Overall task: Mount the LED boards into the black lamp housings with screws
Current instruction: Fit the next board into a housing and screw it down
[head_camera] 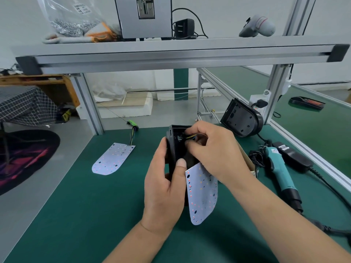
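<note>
My left hand (163, 188) grips a black lamp housing (175, 143) from its left side and holds it above the green mat. My right hand (214, 150) reaches into the housing's open top, its fingers pinched on yellow and black wires (190, 137). A white LED board (202, 194) hangs from those wires, below the housing and in front of my right wrist. A second LED board (113, 159) with its wire lead lies flat on the mat to the left. A second black housing (242, 119) stands tilted at the back right.
A teal electric screwdriver (281, 172) and its black power adapter (293, 157) lie on the right of the mat, their cables trailing forward. A small cardboard box (250, 165) is partly hidden behind my right wrist. An aluminium shelf (180, 54) spans overhead, carrying a bag of screws (70, 19).
</note>
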Motion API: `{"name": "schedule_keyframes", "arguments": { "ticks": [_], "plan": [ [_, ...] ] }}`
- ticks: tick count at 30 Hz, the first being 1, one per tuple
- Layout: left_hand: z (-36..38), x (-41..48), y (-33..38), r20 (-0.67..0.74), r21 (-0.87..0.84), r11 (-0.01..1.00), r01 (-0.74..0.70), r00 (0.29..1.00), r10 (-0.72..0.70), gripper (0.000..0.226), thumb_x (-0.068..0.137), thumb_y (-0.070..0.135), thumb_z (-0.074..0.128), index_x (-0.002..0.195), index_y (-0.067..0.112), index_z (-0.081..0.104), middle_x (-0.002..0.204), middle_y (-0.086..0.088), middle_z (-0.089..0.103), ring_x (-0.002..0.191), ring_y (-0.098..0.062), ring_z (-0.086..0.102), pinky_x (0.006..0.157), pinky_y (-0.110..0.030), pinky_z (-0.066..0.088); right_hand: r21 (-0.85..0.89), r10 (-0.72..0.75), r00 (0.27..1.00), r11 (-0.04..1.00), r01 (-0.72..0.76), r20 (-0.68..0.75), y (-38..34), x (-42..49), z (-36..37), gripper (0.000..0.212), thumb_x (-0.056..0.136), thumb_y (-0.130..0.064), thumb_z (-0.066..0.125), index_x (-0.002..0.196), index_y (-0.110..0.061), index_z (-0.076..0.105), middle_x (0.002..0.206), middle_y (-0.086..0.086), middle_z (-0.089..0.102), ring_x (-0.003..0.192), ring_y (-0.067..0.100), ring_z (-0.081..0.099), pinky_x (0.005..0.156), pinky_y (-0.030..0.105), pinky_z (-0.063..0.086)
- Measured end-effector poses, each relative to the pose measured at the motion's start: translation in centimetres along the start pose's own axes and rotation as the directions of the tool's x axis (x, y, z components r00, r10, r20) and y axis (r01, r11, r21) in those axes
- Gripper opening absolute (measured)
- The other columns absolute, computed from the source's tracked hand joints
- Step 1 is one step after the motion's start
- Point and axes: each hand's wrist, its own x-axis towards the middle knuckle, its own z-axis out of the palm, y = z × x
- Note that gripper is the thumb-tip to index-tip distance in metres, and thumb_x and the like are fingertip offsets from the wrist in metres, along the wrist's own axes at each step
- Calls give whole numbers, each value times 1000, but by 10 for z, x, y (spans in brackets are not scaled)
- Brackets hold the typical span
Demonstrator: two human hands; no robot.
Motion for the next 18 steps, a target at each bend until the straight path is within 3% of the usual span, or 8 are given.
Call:
{"name": "schedule_keyframes", "arguments": {
  "ticks": [2, 4, 6, 7, 10, 12, 18],
  "plan": [
    [-1, 0, -2, 15, 24, 1000, -15, 1000, 14, 56, 106, 50, 51, 159, 31, 44, 149, 19, 59, 140, -10, 55, 98, -10, 47, -46, -20, 1000, 999, 19, -18, -1, 0, 2, 13, 87, -22, 77, 95, -32, 76, 79, -20, 71, 74, 3, 64, 65, 18, 48],
    [-1, 0, -5, 27, 38, 999, -36, 999, 35, 63, 107, 59, 47, 161, 27, 41, 151, 16, 58, 141, -15, 55, 107, -28, 51, -69, -37, 999, 997, 35, -29, -1, 0, 4, 10, 87, -24, 77, 93, -31, 75, 83, -18, 73, 80, 4, 66, 70, 22, 50],
    [-1, 0, -5, 27, 45, 998, -49, 998, 48, 65, 106, 61, 47, 160, 26, 42, 149, 19, 59, 139, -17, 57, 106, -45, 53, -77, -43, 999, 996, 40, -32, -1, 0, 4, 8, 86, -24, 77, 91, -30, 75, 84, -15, 73, 81, 5, 66, 72, 26, 51],
    [-1, 0, -5, 29, 51, 997, -65, 998, 63, 62, 106, 61, 47, 159, 28, 43, 146, 23, 59, 136, -16, 59, 105, -43, 54, -72, -39, 999, 997, 36, -32, -1, 0, 4, 7, 86, -24, 77, 90, -30, 75, 83, -14, 72, 80, 6, 65, 71, 27, 51],
    [0, 0, -6, 32, 86, 989, -117, 993, 114, 60, 108, 57, 47, 161, 29, 37, 142, 35, 55, 134, -6, 57, 107, -19, 45, -68, -32, 999, 997, 31, -26, -1, -1, 2, 5, 88, -23, 77, 89, -28, 77, 82, -12, 71, 80, 6, 64, 70, 26, 50],
    [1, 2, -8, 35, 101, 987, -129, 991, 126, 59, 109, 56, 47, 160, 28, 39, 139, 35, 56, 131, -6, 59, 105, -16, 43, -84, -43, 999, 996, 41, -19, -2, -1, 0, 6, 91, -23, 76, 93, -28, 79, 87, -12, 71, 83, 5, 63, 72, 23, 49],
    [-2, 4, -9, 27, 116, 986, -122, 992, 119, 54, 107, 61, 46, 159, 48, 35, 135, 24, 62, 119, -22, 66, 88, -49, 60, -150, -119, 991, 981, 127, 61, -5, 0, -7, 23, 97, -14, 66, 110, -26, 80, 100, -11, 74, 95, 6, 63, 81, 15, 48]
  ]
}}
